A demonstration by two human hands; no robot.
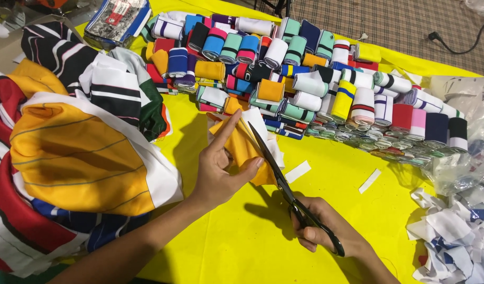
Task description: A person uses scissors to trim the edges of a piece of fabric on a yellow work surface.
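My left hand (219, 169) pinches a small folded piece of orange and white fabric (241, 143) above the yellow table cover (242, 242). My right hand (326, 231) grips black scissors (284, 184) by the handles. Their blades are parted and point up and left, with the tips at the top edge of the fabric piece. The lower part of the fabric is hidden behind my left thumb.
A big heap of folded rib pieces (305, 79) in many colours fills the far middle. Large striped fabric (79, 147) is piled on the left. White scraps (452, 231) and plastic bags (463, 105) lie right; two white strips (297, 171) lie nearby.
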